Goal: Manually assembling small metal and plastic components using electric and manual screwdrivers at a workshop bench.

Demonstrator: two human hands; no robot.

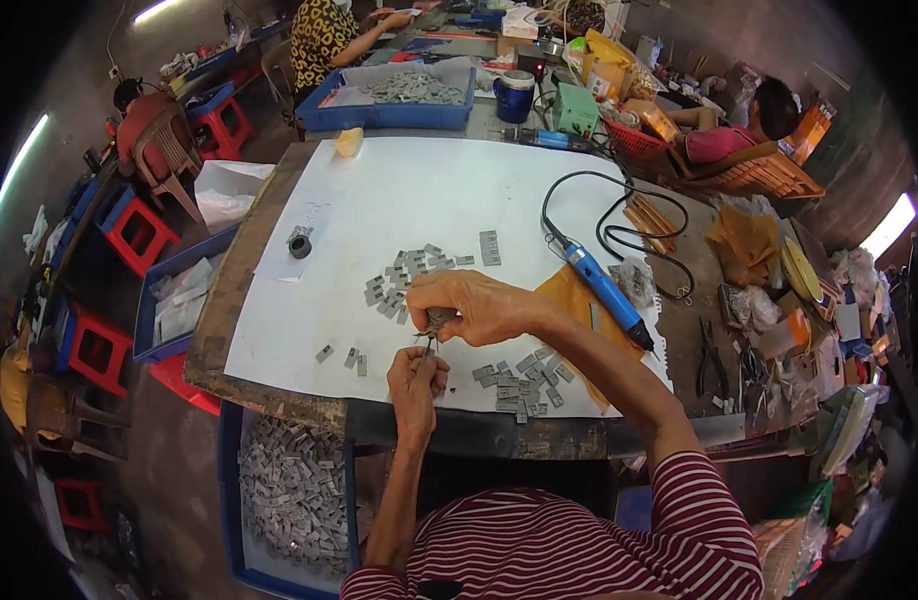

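Note:
Near the front edge of the white sheet [429, 190], my two hands meet. My left hand [413, 388] is closed in a pinch, and a thin part stands up from its fingertips; its kind is too small to tell. My right hand [479, 306] reaches over from the right, its fingers curled round a dark grey lump [440, 318] just above the left fingertips. Beyond the hands lies a loose group of small grey rectangular blocks [391, 285]. A second pile of grey blocks [524, 384] is right of my left hand, and a few single blocks [352, 357] lie to its left.
A blue electric screwdriver [607, 290] with a black cable lies at the right, by pliers [712, 365]. A dark ring-shaped roll [299, 246] sits on a paper slip at left. Blue trays [354, 490] of grey parts stand below and at the back [389, 118]. Several people work around.

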